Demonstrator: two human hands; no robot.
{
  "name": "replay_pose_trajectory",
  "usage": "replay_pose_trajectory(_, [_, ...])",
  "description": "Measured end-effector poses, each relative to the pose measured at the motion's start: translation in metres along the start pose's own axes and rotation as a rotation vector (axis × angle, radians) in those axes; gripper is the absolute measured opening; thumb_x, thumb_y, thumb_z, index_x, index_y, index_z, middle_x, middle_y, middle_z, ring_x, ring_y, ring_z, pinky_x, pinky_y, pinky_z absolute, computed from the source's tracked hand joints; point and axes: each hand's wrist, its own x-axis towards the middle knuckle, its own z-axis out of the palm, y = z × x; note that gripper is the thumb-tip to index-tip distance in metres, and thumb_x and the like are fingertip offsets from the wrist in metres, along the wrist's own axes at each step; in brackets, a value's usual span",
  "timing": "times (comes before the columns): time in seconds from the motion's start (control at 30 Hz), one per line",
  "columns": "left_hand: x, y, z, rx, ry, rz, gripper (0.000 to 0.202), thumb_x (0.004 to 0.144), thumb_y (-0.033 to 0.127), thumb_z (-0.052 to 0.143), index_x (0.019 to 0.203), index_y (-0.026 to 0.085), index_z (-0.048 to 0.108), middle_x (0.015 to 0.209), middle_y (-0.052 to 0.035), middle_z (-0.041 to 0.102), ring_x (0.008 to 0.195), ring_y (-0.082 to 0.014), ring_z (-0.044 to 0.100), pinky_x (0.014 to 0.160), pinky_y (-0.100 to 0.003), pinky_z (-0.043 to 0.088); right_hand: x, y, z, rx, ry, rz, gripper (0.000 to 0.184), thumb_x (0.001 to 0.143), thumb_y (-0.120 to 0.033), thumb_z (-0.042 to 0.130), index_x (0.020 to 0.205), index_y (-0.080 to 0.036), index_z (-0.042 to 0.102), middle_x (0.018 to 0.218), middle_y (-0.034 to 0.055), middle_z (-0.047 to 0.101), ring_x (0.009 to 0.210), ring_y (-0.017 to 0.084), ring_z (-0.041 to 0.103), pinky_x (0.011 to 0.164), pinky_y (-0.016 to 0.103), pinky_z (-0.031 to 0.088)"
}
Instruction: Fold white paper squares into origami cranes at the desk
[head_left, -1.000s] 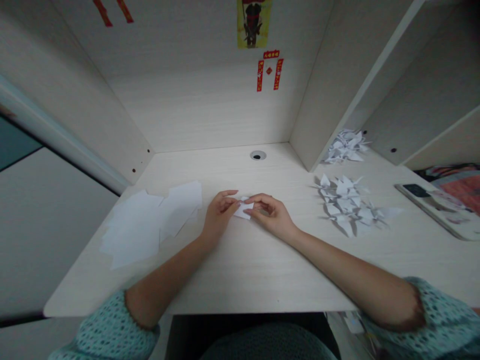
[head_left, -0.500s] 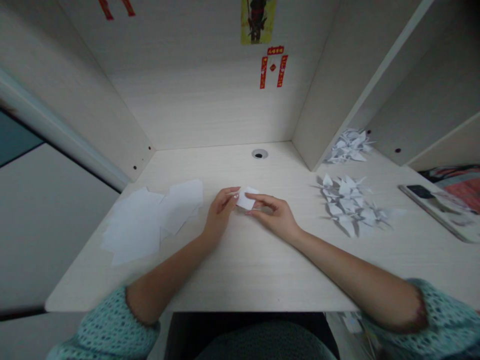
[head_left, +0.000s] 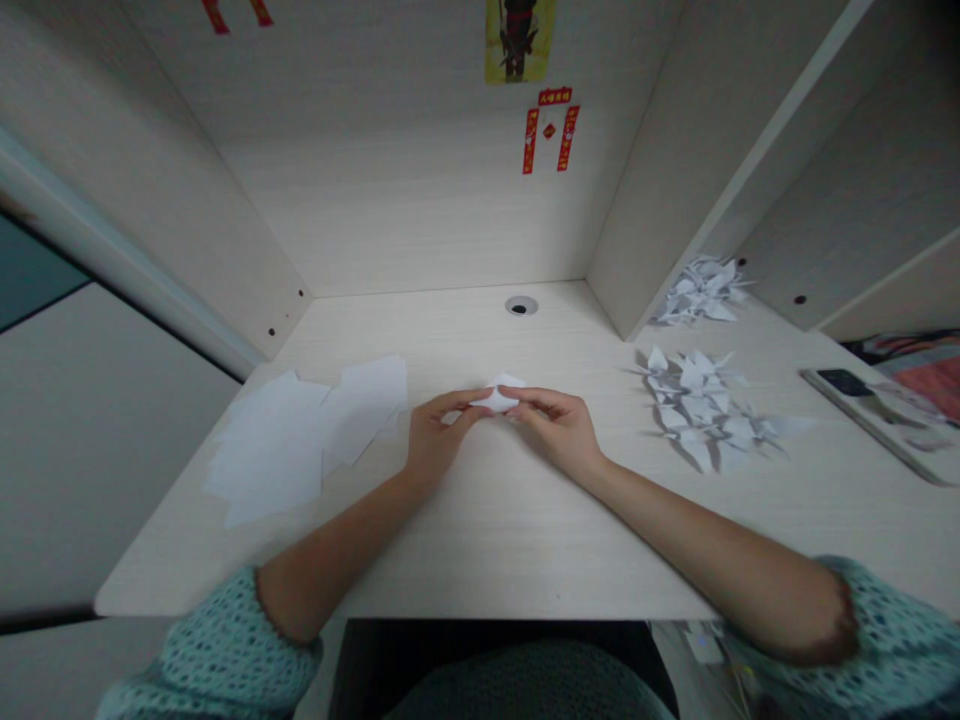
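Note:
A small folded piece of white paper (head_left: 499, 396) is pinched between both hands above the middle of the pale wooden desk (head_left: 487, 520). My left hand (head_left: 435, 432) grips its left side with thumb and fingers closed. My right hand (head_left: 559, 425) grips its right side the same way. Most of the paper is hidden behind the fingertips; only its top edge shows.
Loose white paper sheets (head_left: 300, 435) lie at the left of the desk. Several folded paper cranes (head_left: 697, 405) lie at the right, more of them (head_left: 701, 290) in the shelf nook behind. A phone (head_left: 870, 410) rests far right. A cable hole (head_left: 520, 305) sits at the back.
Both hands have lifted and turned the folded paper, bringing their fingertips closer together over it, so less of the paper shows than before.

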Motion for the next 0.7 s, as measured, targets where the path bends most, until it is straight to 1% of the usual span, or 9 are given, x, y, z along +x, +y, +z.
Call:
replay_pose_trajectory(0.2, [-0.0008,-0.0013,-0.0015,-0.038,0.029,-0.017,0.016,0.071,0.028,0.069,0.086,0.024,0.075,0.091,-0.0028,0.074,0.085,-0.0184,0.067,0.084,-0.031,0.05,-0.0007,-0.0037,0.0005,-0.031,-0.053,-0.06,0.033,0.064,-0.029,0.076,0.096,-0.025,0.073,0.072,0.0009,0.071,0.069,0.016,0.064,0.076,0.033,0.05])
replay_pose_trajectory(0.27, [-0.0009,-0.0006,-0.0014,-0.036,0.027,-0.02,0.016,0.071,0.027,0.069,0.086,0.024,0.075,0.09,-0.0029,0.074,0.085,-0.0187,0.068,0.084,-0.031,0.05,-0.0004,-0.0031,0.0008,-0.038,-0.032,-0.055,0.026,0.067,-0.03,0.074,0.093,-0.024,0.073,0.075,0.0021,0.072,0.071,0.017,0.064,0.076,0.033,0.05])
replay_pose_trajectory(0.37, [-0.0016,0.0015,-0.0005,-0.033,0.014,-0.015,0.014,0.069,0.027,0.071,0.082,0.023,0.075,0.087,-0.0029,0.075,0.082,-0.0189,0.068,0.083,-0.031,0.05,0.0006,-0.0002,0.0012,-0.038,0.027,-0.032,0.014,0.07,-0.032,0.071,0.081,-0.023,0.075,0.08,0.0037,0.074,0.074,0.018,0.066,0.076,0.034,0.05])
replay_pose_trajectory(0.43, [-0.002,0.0027,0.0005,-0.037,0.006,-0.013,0.01,0.069,0.027,0.071,0.078,0.023,0.075,0.084,-0.0025,0.075,0.08,-0.0187,0.068,0.082,-0.031,0.05,0.001,0.0012,0.0018,-0.013,0.052,-0.006,0.012,0.07,-0.033,0.072,0.075,-0.023,0.074,0.078,0.0035,0.074,0.072,0.018,0.066,0.074,0.033,0.05])
replay_pose_trajectory(0.57, [-0.0017,0.0036,0.0035,-0.112,0.013,-0.069,0.01,0.068,0.027,0.073,0.077,0.023,0.075,0.082,-0.002,0.075,0.079,-0.0182,0.068,0.08,-0.03,0.05,0.0006,0.0006,0.0047,0.087,0.054,0.043,0.011,0.07,-0.032,0.072,0.074,-0.022,0.074,0.076,0.0026,0.074,0.069,0.017,0.065,0.069,0.031,0.05])
replay_pose_trajectory(0.7, [-0.0007,0.0045,0.0075,-0.203,0.029,-0.142,0.013,0.067,0.028,0.074,0.079,0.023,0.075,0.082,-0.0023,0.075,0.079,-0.0174,0.068,0.078,-0.029,0.051,0.0001,-0.0008,0.0082,0.19,0.097,0.061,0.005,0.069,-0.028,0.073,0.073,-0.024,0.074,0.074,0.0004,0.073,0.067,0.014,0.064,0.068,0.029,0.049])
